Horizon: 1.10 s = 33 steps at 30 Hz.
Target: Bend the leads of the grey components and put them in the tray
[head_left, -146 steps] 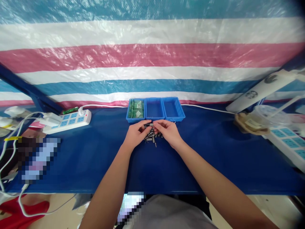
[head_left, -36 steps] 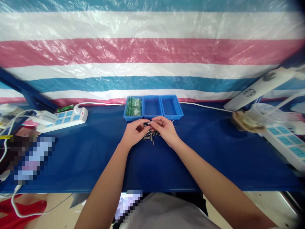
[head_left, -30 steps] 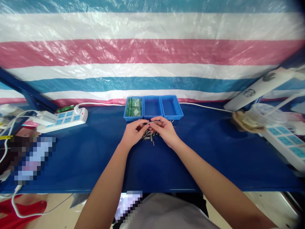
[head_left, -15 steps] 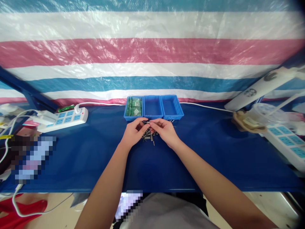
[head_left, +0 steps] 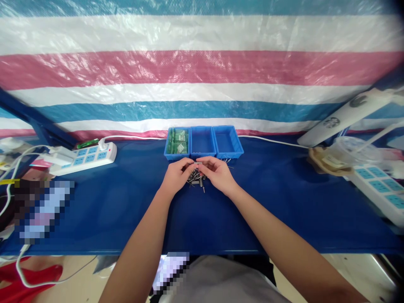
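My left hand [head_left: 178, 174] and my right hand [head_left: 218, 173] meet in front of the blue bins, thumbs and fingers pinched together. Between their fingertips is a small, thin metal piece [head_left: 197, 163]; most of it is covered, so its exact kind is unclear. Under and between my hands lies a pile of small metal pins and cylinders [head_left: 200, 182], partly hidden by the fingers. A few more thin metal pins [head_left: 227, 160] lie at the front of the right bin [head_left: 227, 141]. The left bin [head_left: 170, 156] holds green packets [head_left: 179, 141]; the middle bin [head_left: 203, 141] is beside it.
On the left are a power strip [head_left: 91, 156] with plugs and cables, and a blurred-out phone [head_left: 47, 210]. The right side has a clear plastic bowl [head_left: 353, 149], a white cylinder [head_left: 342, 118] and another power strip [head_left: 378, 185]. A striped plastic sheet [head_left: 202, 67] hangs behind.
The dark end of the small piece, visible before at my left fingertips, is now out of sight. My fingers have shifted slightly; both hands stay over the pile.
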Motion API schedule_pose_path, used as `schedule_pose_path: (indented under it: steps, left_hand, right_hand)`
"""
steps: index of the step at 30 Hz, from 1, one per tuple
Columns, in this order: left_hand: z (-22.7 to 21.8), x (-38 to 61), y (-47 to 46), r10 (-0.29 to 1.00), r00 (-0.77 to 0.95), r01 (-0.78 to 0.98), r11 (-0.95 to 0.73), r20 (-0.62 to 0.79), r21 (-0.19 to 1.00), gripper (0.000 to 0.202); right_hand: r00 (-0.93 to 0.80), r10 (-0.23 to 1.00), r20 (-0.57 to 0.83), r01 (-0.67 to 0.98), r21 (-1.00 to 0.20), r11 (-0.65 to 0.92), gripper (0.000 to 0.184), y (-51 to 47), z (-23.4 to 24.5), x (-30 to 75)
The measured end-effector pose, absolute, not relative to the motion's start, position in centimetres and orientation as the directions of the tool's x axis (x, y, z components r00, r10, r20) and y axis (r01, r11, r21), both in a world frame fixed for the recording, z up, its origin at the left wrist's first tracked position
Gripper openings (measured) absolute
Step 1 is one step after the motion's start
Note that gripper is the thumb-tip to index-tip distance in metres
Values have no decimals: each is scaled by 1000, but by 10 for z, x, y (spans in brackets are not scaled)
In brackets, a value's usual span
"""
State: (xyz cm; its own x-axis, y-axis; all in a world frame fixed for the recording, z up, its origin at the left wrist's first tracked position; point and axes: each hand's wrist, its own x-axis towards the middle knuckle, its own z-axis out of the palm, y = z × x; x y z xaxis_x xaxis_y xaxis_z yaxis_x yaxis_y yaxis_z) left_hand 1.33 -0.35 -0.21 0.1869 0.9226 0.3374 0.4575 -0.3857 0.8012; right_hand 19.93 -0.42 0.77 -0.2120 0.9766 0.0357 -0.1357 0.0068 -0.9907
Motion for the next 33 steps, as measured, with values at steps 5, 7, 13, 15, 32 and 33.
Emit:
schedule_pose_path:
  steps: [5,7,13,15,32,33]
  left_hand:
    - [-1,13,-4,923,177,464,-386,343,797,31]
    - [-2,14,-5,923,155,451,-384,353,805,29]
    - [-6,15,-3,896,156,401,-441,415,803,28]
    - [-6,15,-3,897,159,400,-441,413,803,25]
    - [-2,14,-3,916,140,477,-395,376,785,31]
    - [-2,14,-2,918,122,496,-385,376,778,31]
  right_hand:
    - [-215,976,41,-111,-994,17,36,-5,7,199]
    - [-191,981,12,-123,-992,-12,36,-5,9,199]
    - [-162,987,-17,-117,-993,-36,35,-5,14,201]
    - [-167,986,-8,-110,-994,-27,35,-4,13,201]
    - [-187,963,192,88,-973,211,30,7,16,205]
    - [-134,965,225,148,-958,244,28,13,22,207]
